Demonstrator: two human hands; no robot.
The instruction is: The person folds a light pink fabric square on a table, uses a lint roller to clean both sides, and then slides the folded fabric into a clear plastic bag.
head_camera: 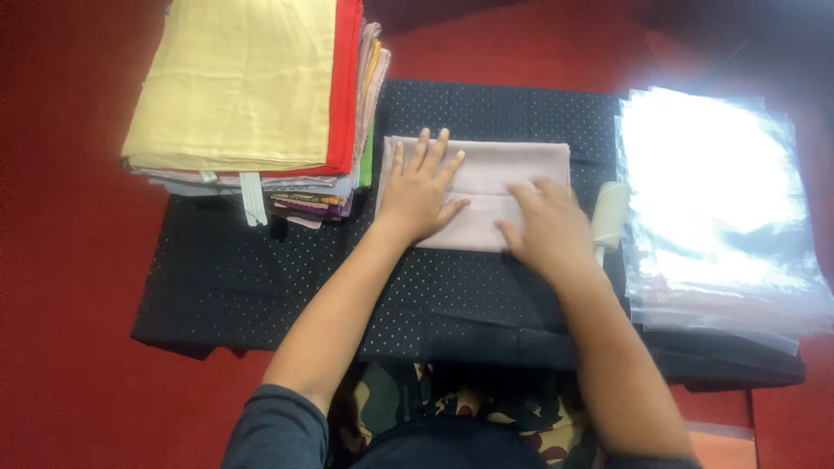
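A folded pale mauve cloth (512,165) lies on a black dotted mat (261,278). My left hand (420,189) rests flat on the cloth's left half, fingers spread. My right hand (546,227) presses on the cloth's lower right part, fingers curled down over a fold. Neither hand lifts anything.
A tall stack of folded fabrics (252,87), cream and red on top, stands at the back left. A pile of clear plastic bags (721,208) lies at the right. A small white object (610,215) sits between cloth and bags. Red floor (69,260) surrounds the mat.
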